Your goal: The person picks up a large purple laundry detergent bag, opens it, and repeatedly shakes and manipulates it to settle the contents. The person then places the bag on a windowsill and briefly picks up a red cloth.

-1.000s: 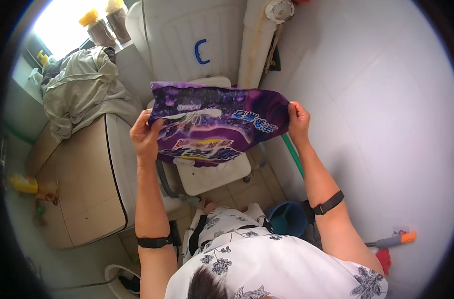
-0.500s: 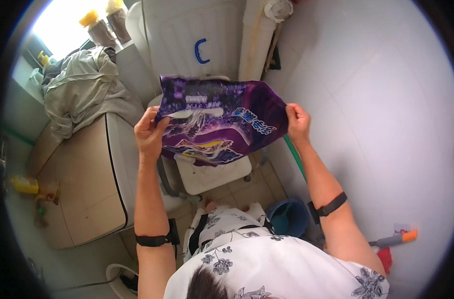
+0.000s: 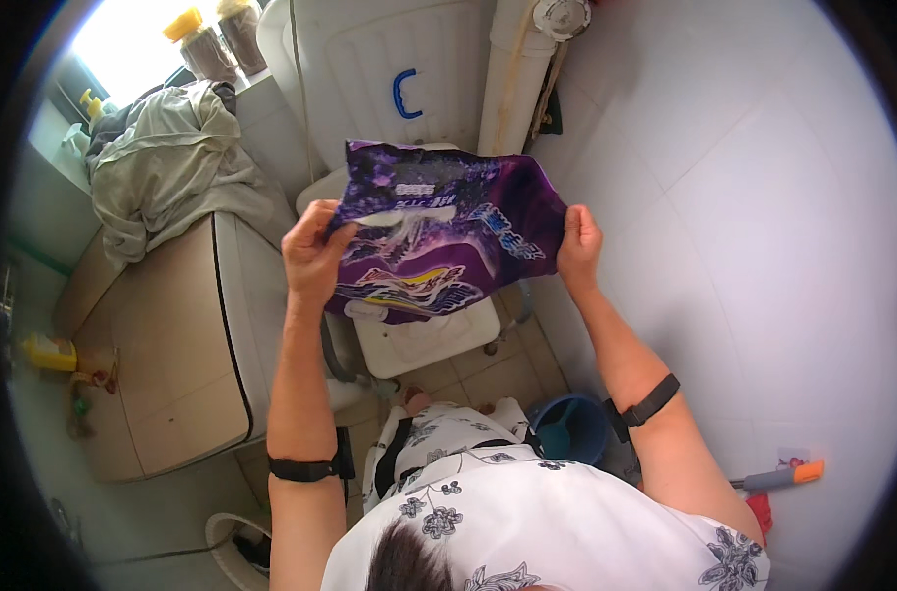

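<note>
A purple printed plastic bag (image 3: 433, 236) is held up in front of me, spread between both hands. My left hand (image 3: 313, 256) pinches its left edge, thumb on the printed face. My right hand (image 3: 579, 248) is closed on the right edge. Creases run across the bag, and it bends a little between the two grips. Its back is hidden. Below and behind it shows part of a white seat (image 3: 433, 340).
To my left, a grey-beige cloth (image 3: 167, 167) lies over a tan-panelled cabinet (image 3: 167, 364). Lidded jars (image 3: 207, 57) stand on the window ledge. A white pipe (image 3: 517, 89) rises at the back. A blue bucket (image 3: 574, 433) sits by the right wall (image 3: 744, 246).
My left hand has moved to the right, nearer my right hand. The bag has shifted right with it and hangs less stretched. Both hands keep their hold.
</note>
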`<state>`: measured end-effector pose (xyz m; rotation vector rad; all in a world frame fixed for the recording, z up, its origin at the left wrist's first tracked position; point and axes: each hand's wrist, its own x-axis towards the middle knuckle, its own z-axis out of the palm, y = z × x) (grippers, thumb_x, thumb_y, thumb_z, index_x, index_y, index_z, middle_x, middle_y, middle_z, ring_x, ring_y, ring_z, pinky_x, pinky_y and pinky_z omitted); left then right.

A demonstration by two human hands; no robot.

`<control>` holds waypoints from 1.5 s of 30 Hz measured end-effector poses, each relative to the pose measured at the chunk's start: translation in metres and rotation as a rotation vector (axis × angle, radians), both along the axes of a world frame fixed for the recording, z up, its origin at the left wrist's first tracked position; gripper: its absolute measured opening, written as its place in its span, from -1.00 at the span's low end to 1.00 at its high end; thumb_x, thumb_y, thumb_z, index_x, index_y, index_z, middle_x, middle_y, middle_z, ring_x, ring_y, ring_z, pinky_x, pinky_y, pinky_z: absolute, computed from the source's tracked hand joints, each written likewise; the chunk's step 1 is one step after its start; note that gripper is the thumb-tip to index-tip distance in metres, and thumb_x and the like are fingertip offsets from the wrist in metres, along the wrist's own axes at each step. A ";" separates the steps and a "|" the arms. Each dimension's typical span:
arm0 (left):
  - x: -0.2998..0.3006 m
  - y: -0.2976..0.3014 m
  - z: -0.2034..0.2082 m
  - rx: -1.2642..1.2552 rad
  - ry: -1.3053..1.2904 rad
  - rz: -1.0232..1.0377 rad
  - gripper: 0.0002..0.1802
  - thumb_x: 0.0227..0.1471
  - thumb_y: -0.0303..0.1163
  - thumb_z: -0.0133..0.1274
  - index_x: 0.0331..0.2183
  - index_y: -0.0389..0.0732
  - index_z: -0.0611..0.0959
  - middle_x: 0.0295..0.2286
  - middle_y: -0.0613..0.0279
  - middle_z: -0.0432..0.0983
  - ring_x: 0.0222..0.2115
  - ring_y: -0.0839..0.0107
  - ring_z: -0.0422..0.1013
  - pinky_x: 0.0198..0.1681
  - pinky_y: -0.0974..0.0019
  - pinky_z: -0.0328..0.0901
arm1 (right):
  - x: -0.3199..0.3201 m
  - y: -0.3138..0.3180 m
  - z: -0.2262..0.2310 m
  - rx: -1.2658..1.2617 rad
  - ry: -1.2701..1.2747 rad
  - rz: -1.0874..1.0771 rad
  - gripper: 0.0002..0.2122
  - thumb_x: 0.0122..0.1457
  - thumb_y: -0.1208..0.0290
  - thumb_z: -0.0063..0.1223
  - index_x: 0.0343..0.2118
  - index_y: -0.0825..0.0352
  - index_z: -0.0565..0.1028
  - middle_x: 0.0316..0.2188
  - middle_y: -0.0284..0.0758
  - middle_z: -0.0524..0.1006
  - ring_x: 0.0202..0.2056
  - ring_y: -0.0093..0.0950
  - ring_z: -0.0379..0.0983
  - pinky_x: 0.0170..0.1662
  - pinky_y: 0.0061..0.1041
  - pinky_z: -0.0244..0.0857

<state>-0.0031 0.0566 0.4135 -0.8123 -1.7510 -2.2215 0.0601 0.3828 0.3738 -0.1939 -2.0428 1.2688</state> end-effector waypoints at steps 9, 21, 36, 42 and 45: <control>0.003 0.011 0.007 0.000 0.023 0.003 -0.89 -0.14 -0.76 0.01 -0.46 -0.41 0.48 -0.43 0.28 0.39 -0.41 0.61 0.26 -0.31 0.58 0.17 | -0.001 0.009 0.005 -0.019 -0.019 0.003 -0.71 0.24 0.28 -0.24 -0.55 0.37 0.30 -0.68 -0.45 0.18 -0.55 -0.66 0.07 -0.49 -0.61 0.06; 0.002 0.028 -0.004 -0.021 -0.004 -0.068 -0.86 -0.17 -0.77 0.02 -0.49 -0.38 0.44 -0.46 0.30 0.36 -0.41 0.57 0.25 -0.29 0.55 0.16 | -0.015 -0.025 0.067 0.676 -0.130 0.406 0.09 -0.40 -0.08 0.33 0.19 0.21 -0.10 0.13 -0.10 0.10 0.15 -0.16 0.03 0.16 -0.28 -0.05; 0.003 0.016 -0.017 -0.082 -0.007 -0.038 -0.83 -0.25 -0.76 0.07 -0.53 -0.38 0.44 -0.47 0.22 0.39 -0.41 0.47 0.28 -0.30 0.46 0.18 | -0.055 -0.061 0.044 0.833 -0.337 0.456 -0.79 -0.14 0.32 0.21 -0.49 0.30 0.45 -0.56 -0.21 0.45 -0.45 -0.17 0.39 -0.40 -0.30 0.25; 0.008 -0.007 -0.015 -0.174 0.030 0.020 -0.74 -0.33 -0.68 0.15 -0.44 -0.34 0.50 -0.45 0.22 0.41 -0.37 0.43 0.31 -0.25 0.43 0.21 | -0.046 -0.054 0.056 0.758 -0.070 0.523 -0.93 -0.11 0.49 0.07 -0.52 0.33 0.46 -0.59 -0.20 0.43 -0.49 -0.17 0.36 -0.45 -0.35 0.26; 0.022 -0.024 -0.027 -0.300 -0.069 0.094 -0.50 -0.45 -0.56 0.26 -0.28 -0.24 0.55 -0.34 0.22 0.44 -0.29 0.36 0.36 -0.19 0.38 0.22 | -0.041 -0.056 0.061 0.742 -0.070 0.510 -0.93 -0.13 0.48 0.04 -0.52 0.30 0.49 -0.56 -0.25 0.47 -0.47 -0.21 0.40 -0.43 -0.35 0.29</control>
